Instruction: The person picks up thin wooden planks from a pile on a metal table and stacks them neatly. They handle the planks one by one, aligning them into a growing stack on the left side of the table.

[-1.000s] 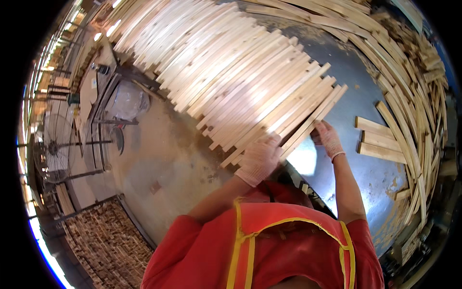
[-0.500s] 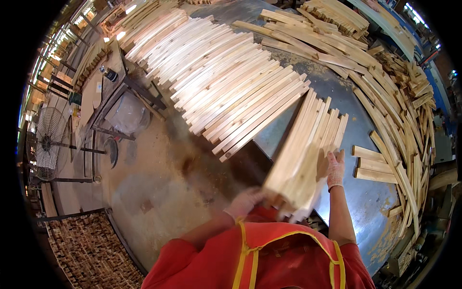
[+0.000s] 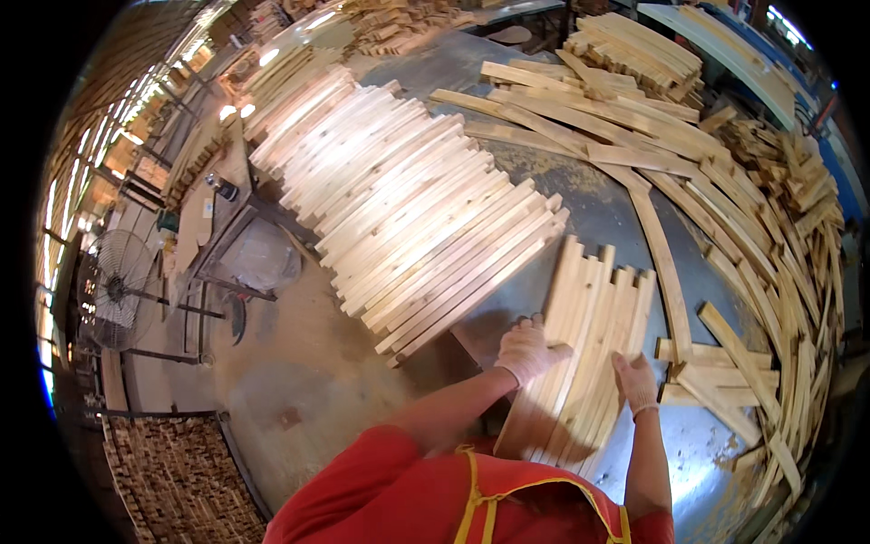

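Observation:
A side-by-side group of pale wooden strips (image 3: 589,335) lies in front of me on the metal table, its far ends uneven. My left hand (image 3: 528,351), in a light knitted glove, grips the group's left edge, thumb over the top face. At the opposite edge, my gloved right hand (image 3: 637,379) presses in with its thumb up; its other fingers are partly hidden. Beyond the left hand, a wide row of similar strips (image 3: 426,218) lies closely packed.
Loose strips (image 3: 725,208) heap along the table's right side, with short boards (image 3: 716,385) nearer me. The grey metal tabletop (image 3: 607,204) carries sawdust. At left stand a floor fan (image 3: 116,288), a workbench (image 3: 222,213) and a bin of wood blocks (image 3: 181,476).
My left hand has moved forward from the group's near end to its left edge. The group sits straighter. More loose strips lie by the short boards at right. The view has shifted.

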Demonstrator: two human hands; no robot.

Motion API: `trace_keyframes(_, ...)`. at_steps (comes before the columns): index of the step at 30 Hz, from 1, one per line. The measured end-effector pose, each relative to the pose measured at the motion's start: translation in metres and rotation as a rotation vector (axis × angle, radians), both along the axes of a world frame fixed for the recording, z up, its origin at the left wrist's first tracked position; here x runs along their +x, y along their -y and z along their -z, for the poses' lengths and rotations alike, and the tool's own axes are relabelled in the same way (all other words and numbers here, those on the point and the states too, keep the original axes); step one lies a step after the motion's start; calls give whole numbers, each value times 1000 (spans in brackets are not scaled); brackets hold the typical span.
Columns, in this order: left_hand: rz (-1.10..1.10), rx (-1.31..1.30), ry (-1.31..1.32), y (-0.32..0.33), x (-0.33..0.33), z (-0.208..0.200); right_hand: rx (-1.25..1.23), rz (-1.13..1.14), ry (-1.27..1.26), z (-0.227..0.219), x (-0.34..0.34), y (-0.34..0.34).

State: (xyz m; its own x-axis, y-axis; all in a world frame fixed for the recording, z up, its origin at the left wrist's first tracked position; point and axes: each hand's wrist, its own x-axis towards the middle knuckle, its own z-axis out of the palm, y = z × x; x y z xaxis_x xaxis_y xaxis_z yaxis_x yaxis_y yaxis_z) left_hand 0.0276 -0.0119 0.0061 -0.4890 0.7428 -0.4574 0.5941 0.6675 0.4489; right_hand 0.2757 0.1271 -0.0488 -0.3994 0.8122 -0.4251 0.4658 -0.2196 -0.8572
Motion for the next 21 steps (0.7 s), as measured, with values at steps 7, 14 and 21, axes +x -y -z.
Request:
trace_keyframes(7, -161, 155, 299, -51, 20, -43, -134, 260, -352, -6, 29, -28)
trace_keyframes(14, -1, 951, 60, -73, -40, -191, 459, 212, -539, -182, -41, -72)
trace_keyframes(21, 244, 1420, -499, -25, -202, -211, 702, 202, -596, -206, -186, -29)
